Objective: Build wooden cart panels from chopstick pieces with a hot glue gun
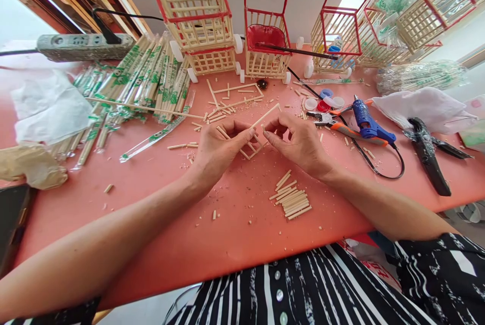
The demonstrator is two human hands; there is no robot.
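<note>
My left hand (223, 145) is closed around a small ladder-like frame (252, 152) of thin wooden sticks, held tilted above the table. One long stick of the frame points up to the right, and short crossbars join its sides. Close to the frame's right side, my right hand (301, 143) pinches thumb and forefinger together. Between those fingertips shows the tip of what looks like a short wooden stick (263, 128); the rest is hidden. Below the right hand lies a pile of short cut sticks (293, 201). Another stick frame (237, 88) lies flat beyond my hands.
Toy-cart-like stick baskets (200, 32) with red edges stand at the back. Wrapped chopsticks (151, 77) and a power strip (85, 47) are at left. Rightward lie pliers (322, 119), a blue glue gun (369, 120) and a black-handled tool (430, 155). Offcuts litter the red table (151, 244).
</note>
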